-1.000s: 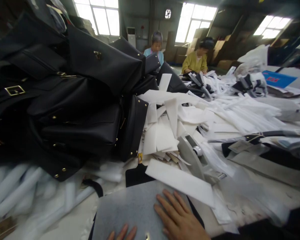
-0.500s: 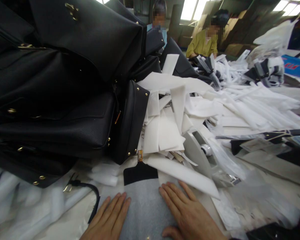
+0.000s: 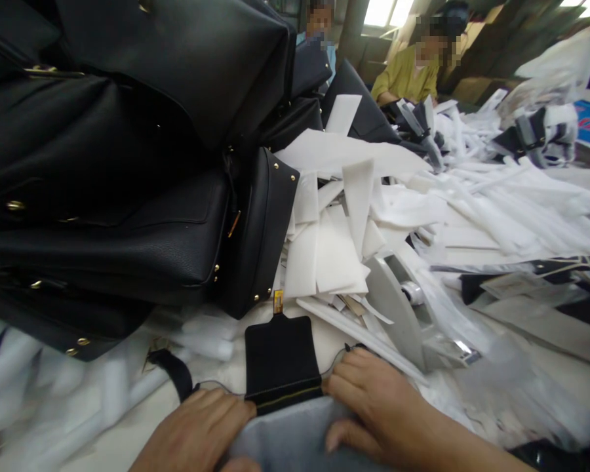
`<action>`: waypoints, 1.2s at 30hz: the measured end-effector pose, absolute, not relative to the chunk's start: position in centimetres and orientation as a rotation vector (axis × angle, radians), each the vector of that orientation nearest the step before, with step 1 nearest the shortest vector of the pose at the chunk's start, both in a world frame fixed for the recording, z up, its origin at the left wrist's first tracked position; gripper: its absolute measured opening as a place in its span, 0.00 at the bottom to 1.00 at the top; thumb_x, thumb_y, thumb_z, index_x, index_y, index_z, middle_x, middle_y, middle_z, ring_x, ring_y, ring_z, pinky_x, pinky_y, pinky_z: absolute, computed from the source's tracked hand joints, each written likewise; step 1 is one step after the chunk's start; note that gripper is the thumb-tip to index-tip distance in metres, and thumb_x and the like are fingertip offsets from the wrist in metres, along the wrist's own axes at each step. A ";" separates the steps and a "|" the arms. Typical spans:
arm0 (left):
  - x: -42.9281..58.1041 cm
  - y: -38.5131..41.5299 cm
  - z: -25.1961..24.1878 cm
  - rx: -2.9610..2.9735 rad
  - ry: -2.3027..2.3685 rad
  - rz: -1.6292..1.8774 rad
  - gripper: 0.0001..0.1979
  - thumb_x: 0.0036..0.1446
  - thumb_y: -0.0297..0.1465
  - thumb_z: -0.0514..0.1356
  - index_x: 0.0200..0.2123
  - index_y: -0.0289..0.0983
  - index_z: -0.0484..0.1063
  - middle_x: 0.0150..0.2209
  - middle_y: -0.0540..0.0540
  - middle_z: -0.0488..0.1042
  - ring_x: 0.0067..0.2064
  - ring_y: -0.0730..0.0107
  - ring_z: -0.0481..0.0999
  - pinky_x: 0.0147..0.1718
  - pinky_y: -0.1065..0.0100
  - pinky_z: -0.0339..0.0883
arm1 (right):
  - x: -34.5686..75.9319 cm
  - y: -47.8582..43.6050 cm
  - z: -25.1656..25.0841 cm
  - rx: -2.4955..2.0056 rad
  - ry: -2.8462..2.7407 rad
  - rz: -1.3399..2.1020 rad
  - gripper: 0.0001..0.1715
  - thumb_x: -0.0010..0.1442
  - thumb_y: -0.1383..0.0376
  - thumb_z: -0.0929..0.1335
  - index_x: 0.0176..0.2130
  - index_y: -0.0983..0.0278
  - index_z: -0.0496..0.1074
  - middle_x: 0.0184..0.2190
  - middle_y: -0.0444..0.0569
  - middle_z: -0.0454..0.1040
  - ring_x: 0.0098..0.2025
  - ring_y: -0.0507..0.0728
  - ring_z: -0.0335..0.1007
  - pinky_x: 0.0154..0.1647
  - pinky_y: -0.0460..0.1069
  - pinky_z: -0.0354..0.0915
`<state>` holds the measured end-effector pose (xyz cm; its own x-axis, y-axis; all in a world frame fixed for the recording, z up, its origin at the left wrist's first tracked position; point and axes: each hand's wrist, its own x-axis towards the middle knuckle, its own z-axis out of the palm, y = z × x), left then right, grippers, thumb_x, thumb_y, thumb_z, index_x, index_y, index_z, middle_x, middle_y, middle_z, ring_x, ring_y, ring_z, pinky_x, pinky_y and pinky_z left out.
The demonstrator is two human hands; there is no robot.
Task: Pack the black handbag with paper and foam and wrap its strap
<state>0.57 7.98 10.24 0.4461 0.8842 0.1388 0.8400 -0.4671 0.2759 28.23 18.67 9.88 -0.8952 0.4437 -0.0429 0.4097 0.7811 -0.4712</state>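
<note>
A grey sheet (image 3: 295, 432) lies at the bottom centre, folded at its top edge against a black flap (image 3: 281, 351) with a gold clasp (image 3: 278, 301) at its tip. My left hand (image 3: 201, 426) is curled over the sheet's left upper corner, thumb near the bottom edge. My right hand (image 3: 373, 400) grips the right upper corner, its thumb on the grey surface. A black strap (image 3: 173, 372) curves out beside my left hand. Thin dark cords run from the flap's base toward both hands.
Black bags (image 3: 142, 196) pile high at the left. White foam pieces (image 3: 339, 252) and a grey tape dispenser (image 3: 398, 308) lie beyond my right hand. Plastic wrapping (image 3: 531, 380) is at the right. Two people are behind the pile.
Both hands have gone from lying flat with fingers spread to gripping the sheet's upper corners. The sheet's top edge has come down toward me, uncovering more of the black flap and a stitched seam.
</note>
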 end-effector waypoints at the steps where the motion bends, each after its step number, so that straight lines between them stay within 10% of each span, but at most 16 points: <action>1: 0.6 8.2 10.0 2.506 1.546 0.362 0.21 0.68 0.47 0.45 0.39 0.42 0.70 0.29 0.53 0.77 0.29 0.70 0.77 0.29 0.71 0.69 | 27.9 19.0 9.7 -0.731 -2.924 0.776 0.19 0.66 0.49 0.64 0.36 0.62 0.69 0.32 0.46 0.75 0.35 0.58 0.68 0.37 0.52 0.60; 10: 1.4 8.0 5.9 2.483 1.770 0.137 0.17 0.71 0.36 0.43 0.46 0.38 0.69 0.32 0.48 0.79 0.31 0.64 0.80 0.30 0.64 0.72 | 25.1 19.3 7.5 -0.914 -3.114 0.433 0.09 0.64 0.60 0.68 0.40 0.63 0.69 0.28 0.46 0.75 0.28 0.58 0.71 0.27 0.50 0.56; 18: 2.4 7.7 6.0 2.904 1.673 0.210 0.18 0.66 0.25 0.46 0.52 0.41 0.70 0.50 0.46 0.78 0.49 0.64 0.76 0.50 0.59 0.66 | 26.0 18.3 6.1 -0.550 -2.920 0.362 0.08 0.69 0.67 0.64 0.48 0.62 0.69 0.49 0.48 0.73 0.47 0.56 0.66 0.49 0.53 0.62; 22: 4.1 6.9 6.4 2.877 1.655 0.299 0.24 0.68 0.23 0.38 0.46 0.39 0.74 0.42 0.49 0.81 0.40 0.70 0.79 0.39 0.68 0.71 | 26.0 18.2 6.3 -0.427 -2.950 0.343 0.08 0.70 0.66 0.62 0.45 0.63 0.70 0.44 0.47 0.75 0.41 0.56 0.66 0.42 0.52 0.62; 28: 4.2 4.2 5.9 2.977 1.677 0.393 0.26 0.67 0.48 0.47 0.50 0.35 0.73 0.47 0.44 0.80 0.47 0.67 0.79 0.44 0.72 0.72 | 26.1 17.2 7.8 -0.630 -2.957 0.629 0.10 0.68 0.66 0.64 0.47 0.64 0.72 0.43 0.50 0.76 0.44 0.56 0.69 0.47 0.51 0.65; 32: 4.4 3.1 6.9 2.988 1.753 0.297 0.30 0.61 0.52 0.55 0.56 0.35 0.70 0.54 0.43 0.76 0.54 0.63 0.76 0.48 0.68 0.72 | 27.6 14.7 9.3 -0.749 -2.941 0.783 0.43 0.61 0.44 0.67 0.62 0.70 0.63 0.61 0.61 0.67 0.62 0.68 0.60 0.65 0.62 0.54; 36: 4.8 2.4 7.1 2.868 1.768 0.257 0.44 0.54 0.61 0.53 0.62 0.33 0.63 0.60 0.37 0.70 0.59 0.55 0.71 0.50 0.62 0.73 | 29.0 13.2 9.1 -0.735 -2.951 0.781 0.49 0.62 0.42 0.64 0.70 0.66 0.49 0.69 0.59 0.50 0.70 0.67 0.45 0.70 0.64 0.41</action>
<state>4.83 2.41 7.07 0.4489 0.8577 0.2505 0.8936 -0.4322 -0.1213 29.03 13.20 9.07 -0.8904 0.4403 -0.1152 0.4396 0.7666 -0.4680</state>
